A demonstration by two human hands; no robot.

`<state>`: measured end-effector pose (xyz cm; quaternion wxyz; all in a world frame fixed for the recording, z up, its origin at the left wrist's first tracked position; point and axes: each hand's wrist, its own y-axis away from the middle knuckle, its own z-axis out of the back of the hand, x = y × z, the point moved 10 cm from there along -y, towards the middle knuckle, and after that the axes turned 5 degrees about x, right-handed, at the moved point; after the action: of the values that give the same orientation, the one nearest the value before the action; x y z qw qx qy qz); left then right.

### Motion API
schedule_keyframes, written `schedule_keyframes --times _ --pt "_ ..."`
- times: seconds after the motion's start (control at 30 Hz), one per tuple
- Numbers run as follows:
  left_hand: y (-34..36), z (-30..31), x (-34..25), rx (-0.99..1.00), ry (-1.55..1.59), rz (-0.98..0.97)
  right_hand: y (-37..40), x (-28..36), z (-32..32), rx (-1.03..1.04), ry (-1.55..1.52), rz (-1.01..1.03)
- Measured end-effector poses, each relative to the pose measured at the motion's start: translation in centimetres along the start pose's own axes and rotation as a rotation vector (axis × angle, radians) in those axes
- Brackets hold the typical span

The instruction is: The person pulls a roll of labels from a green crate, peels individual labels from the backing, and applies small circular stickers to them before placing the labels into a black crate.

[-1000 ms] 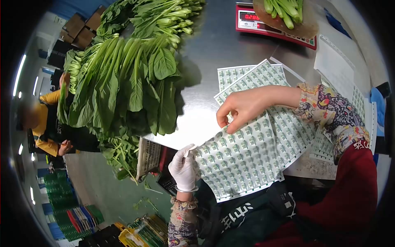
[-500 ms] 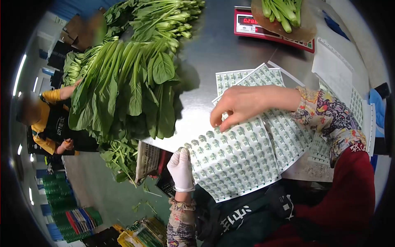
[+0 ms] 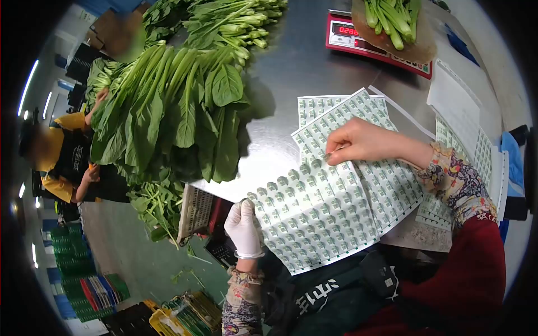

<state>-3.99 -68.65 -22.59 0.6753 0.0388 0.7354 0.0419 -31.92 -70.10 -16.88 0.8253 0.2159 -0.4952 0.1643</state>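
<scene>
My left hand (image 3: 243, 229), in a white glove, grips the left corner of a sheet of stickers (image 3: 314, 224) printed with rows of small green-and-white labels. My bare right hand (image 3: 358, 143) is at the sheet's upper edge, thumb and forefinger pinched on a sticker there; whether it is detached I cannot see. Under and beyond the held sheet, more sticker sheets (image 3: 319, 106) lie overlapping on the metal table (image 3: 291, 73). Left of them is a large pile of leafy green vegetables (image 3: 168, 112), stems upward and leaves hanging towards me.
A red digital scale (image 3: 342, 40) at the back carries a bunch of green stalks (image 3: 395, 22) on brown material. Papers (image 3: 457, 95) lie at the right. A person in yellow sleeves (image 3: 70, 120) stands left, beyond the greens. Crates (image 3: 75, 257) and fallen leaves are on the floor.
My right hand has shifted right along the sheet's upper edge, its fingers closing into a tighter pinch. My left hand keeps its hold. The other person's arms have moved.
</scene>
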Motion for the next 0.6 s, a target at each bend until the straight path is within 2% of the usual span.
schedule_keyframes --times 0.07,0.17,0.4,0.5,0.6 --pt "-0.1 0.0 0.2 0.001 -0.008 -0.013 0.2 -0.2 0.0 0.016 -0.021 -0.087" --pt "-0.5 -0.6 0.5 0.017 0.043 0.007 0.2 -0.4 0.3 0.032 0.055 -0.082" --pt "-1.0 -1.1 1.1 0.058 0.055 0.055 -2.4 4.5 -0.8 -0.093 0.615 0.370" --pt "-0.9 -1.5 1.3 0.075 0.083 0.056 -5.0 3.6 -2.8 0.177 0.720 0.203" --pt "-0.9 -1.5 1.3 0.066 0.081 0.066 -5.5 3.7 -4.4 0.274 0.712 0.328"
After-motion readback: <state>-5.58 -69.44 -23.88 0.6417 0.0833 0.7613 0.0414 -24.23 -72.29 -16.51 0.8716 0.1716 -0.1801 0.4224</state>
